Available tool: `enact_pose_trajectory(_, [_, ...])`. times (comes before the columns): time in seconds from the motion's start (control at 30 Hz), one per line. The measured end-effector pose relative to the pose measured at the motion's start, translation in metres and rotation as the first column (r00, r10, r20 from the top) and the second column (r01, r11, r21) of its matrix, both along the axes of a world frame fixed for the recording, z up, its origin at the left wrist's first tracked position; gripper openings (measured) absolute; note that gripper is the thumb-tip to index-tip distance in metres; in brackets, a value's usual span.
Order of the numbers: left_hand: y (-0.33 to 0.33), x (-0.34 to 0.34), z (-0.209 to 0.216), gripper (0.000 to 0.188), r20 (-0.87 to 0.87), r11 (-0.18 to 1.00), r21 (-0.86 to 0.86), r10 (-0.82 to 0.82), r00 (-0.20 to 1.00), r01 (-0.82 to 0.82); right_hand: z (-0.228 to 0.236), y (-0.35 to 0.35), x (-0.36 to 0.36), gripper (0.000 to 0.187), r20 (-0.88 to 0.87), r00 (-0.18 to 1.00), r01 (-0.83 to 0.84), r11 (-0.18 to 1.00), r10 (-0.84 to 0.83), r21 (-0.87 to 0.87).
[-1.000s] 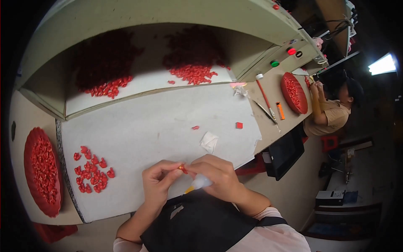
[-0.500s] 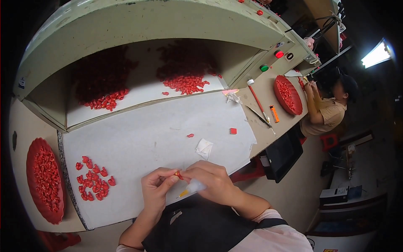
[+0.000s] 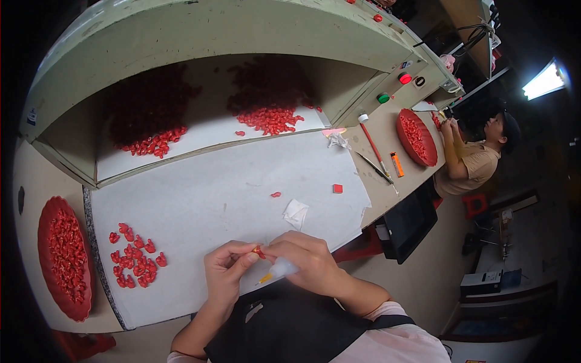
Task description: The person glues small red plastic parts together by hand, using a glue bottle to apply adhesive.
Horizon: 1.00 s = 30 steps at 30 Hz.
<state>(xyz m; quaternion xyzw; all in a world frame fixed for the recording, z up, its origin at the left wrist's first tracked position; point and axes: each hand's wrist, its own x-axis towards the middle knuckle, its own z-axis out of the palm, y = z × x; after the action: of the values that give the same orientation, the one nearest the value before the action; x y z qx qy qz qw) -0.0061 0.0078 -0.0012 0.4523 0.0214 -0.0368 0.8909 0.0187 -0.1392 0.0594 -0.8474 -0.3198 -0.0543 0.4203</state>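
Note:
Near the front edge of the white paper, my left hand (image 3: 227, 266) pinches a small glossy red piece (image 3: 259, 250) with a gold-coloured patch between thumb and fingertips. My right hand (image 3: 308, 263) meets it from the other side, its fingertips close against the piece. A translucent squeeze bottle (image 3: 282, 267) with a yellow tip is tucked in my right palm, the tip pointing down and left. Several similar red pieces (image 3: 134, 257) are spread on the paper to the left. One lone red piece (image 3: 275, 195) lies farther out, beside a folded white tissue (image 3: 295, 213).
A scalloped red bowl (image 3: 89, 305) of red pieces stands at left, another red bowl (image 3: 431, 148) at right. A green cabinet (image 3: 242, 36) overhangs piles of pieces behind. At right lie a brush (image 3: 373, 144), an orange tube (image 3: 397, 164) and a red block (image 3: 337, 189). A co-worker (image 3: 475, 160) sits beyond.
My hands hold nearly the same pose, with the red piece and bottle still in them. The view has shifted very slightly. The co-worker's head has lifted.

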Motion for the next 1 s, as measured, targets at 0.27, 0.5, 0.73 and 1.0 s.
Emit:
enact_pose_trajectory(0.27, [0.003,-0.007,0.013,0.012,0.019,1.0,0.01,0.007,1.0,-0.008,0.015,0.001,-0.007,0.036,0.021,1.0,-0.015,1.0,0.015,-0.009])
enact_pose_trajectory(0.5, [0.0,-0.008,-0.005,0.011,-0.073,0.999,0.033,0.01,0.997,-0.007,0.0,-0.002,-0.009,0.033,-0.067,0.997,-0.034,0.999,0.036,0.021])
enact_pose_trajectory(0.73, [-0.001,0.003,0.01,0.012,-0.03,0.999,0.036,-0.007,1.0,0.008,0.012,-0.002,-0.001,0.029,0.027,1.0,-0.004,1.0,0.005,-0.011])
enact_pose_trajectory(1.0, [-0.001,-0.004,0.004,0.01,-0.051,1.0,0.026,-0.011,0.999,0.012,-0.003,-0.004,-0.001,0.028,-0.039,0.999,-0.025,1.0,0.026,0.006])
